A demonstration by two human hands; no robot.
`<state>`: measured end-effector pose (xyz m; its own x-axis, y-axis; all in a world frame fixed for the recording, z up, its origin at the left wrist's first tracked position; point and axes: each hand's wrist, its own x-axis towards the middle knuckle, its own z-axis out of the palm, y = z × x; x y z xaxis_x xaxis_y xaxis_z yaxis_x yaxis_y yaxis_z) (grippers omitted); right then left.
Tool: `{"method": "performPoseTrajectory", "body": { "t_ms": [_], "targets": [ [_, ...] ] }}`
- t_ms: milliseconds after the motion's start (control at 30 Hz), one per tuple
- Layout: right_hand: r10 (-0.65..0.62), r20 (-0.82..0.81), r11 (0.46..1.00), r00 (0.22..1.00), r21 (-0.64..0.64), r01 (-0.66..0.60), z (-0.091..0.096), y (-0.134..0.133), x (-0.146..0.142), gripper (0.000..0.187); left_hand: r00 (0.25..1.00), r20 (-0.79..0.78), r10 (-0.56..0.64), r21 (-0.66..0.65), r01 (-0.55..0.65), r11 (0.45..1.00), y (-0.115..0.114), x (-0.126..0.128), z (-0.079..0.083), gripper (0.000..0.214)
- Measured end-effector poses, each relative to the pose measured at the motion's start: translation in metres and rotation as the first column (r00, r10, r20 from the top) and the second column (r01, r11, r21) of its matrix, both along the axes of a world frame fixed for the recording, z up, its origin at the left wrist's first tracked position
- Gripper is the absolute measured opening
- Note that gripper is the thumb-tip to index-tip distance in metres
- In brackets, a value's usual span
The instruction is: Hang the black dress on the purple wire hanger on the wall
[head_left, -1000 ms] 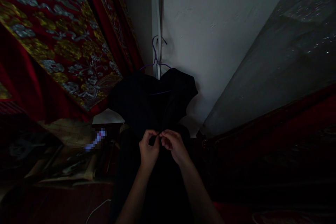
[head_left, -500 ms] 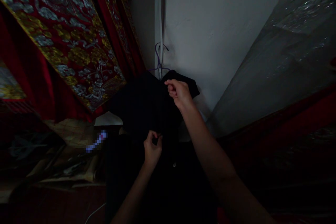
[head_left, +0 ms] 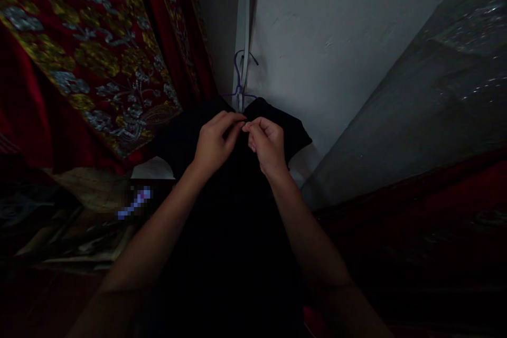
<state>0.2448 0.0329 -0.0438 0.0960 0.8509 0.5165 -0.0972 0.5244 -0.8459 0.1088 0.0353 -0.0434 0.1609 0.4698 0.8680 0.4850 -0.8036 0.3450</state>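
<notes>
Closest in, two bare forearms [head_left: 166, 227] are stretched over a dark garment [head_left: 233, 211], most of it swallowed by shadow. Up near its neckline, the left hand [head_left: 214, 140] and right hand [head_left: 269, 145] are held almost fingertip to fingertip. The fingers [head_left: 229, 118] of each are pinched together, and as far as can be seen they're clamped on the garment's edge — whether a button or fastener is caught in there can't be made out.

Just beyond, the garment is hung on a purple hanger [head_left: 238, 76], in front of a pale strip [head_left: 246, 16] on the grey wall [head_left: 328, 74]. Off to the left, a red embroidered cloth [head_left: 111, 58] is hung close by.

What could go wrong? Edges could easily be mismatched, since black on black is barely lit. And if the neckline gets tugged too hard, the hanger could be pulled crooked or a shoulder slipped off it — no steadying hand is spare.
</notes>
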Motion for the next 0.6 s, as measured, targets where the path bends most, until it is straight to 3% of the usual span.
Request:
{"method": "performPoseTrajectory", "body": {
  "t_ms": [100,167,267,333,367,433,467,600],
  "targets": [
    [-0.092,0.108,0.995,0.990,0.038,0.088,-0.007,0.010,-0.001,0.019,0.992,-0.112,0.058,0.044,-0.053,0.998,0.005,0.001,0.011,0.010],
    [-0.147,0.183,0.989,0.972,0.042,0.142,-0.019,0.019,-0.002,0.019,0.992,-0.075,0.102,0.073,-0.096,0.993,0.004,-0.005,0.015,0.009],
    [-0.163,0.248,0.981,0.955,-0.061,0.183,-0.048,0.024,-0.005,0.019,0.963,0.220,0.154,0.068,-0.172,0.983,0.000,-0.034,0.019,0.011],
    [-0.113,0.229,0.975,0.967,-0.162,0.153,-0.071,0.014,-0.008,0.021,0.827,0.543,0.147,0.001,-0.175,0.985,-0.003,-0.062,0.011,0.012],
    [-0.085,0.196,0.973,0.977,-0.195,0.124,-0.084,0.004,-0.012,0.022,0.710,0.693,0.125,-0.044,-0.132,0.990,-0.007,-0.076,0.002,0.010],
    [-0.045,0.107,0.974,0.993,-0.217,0.067,-0.107,-0.024,-0.021,0.022,0.391,0.918,0.059,-0.118,0.128,0.985,-0.017,-0.099,-0.029,0.009],
    [-0.029,0.065,0.974,0.997,-0.220,0.043,-0.117,-0.039,-0.028,0.021,0.345,0.935,0.080,-0.147,0.173,0.974,-0.024,-0.107,-0.048,0.011],
    [0.002,-0.129,0.942,0.992,-0.333,-0.045,-0.145,-0.084,-0.048,0.021,0.308,0.934,0.182,-0.279,0.307,0.910,-0.049,-0.109,-0.123,0.016]
  ]
}}
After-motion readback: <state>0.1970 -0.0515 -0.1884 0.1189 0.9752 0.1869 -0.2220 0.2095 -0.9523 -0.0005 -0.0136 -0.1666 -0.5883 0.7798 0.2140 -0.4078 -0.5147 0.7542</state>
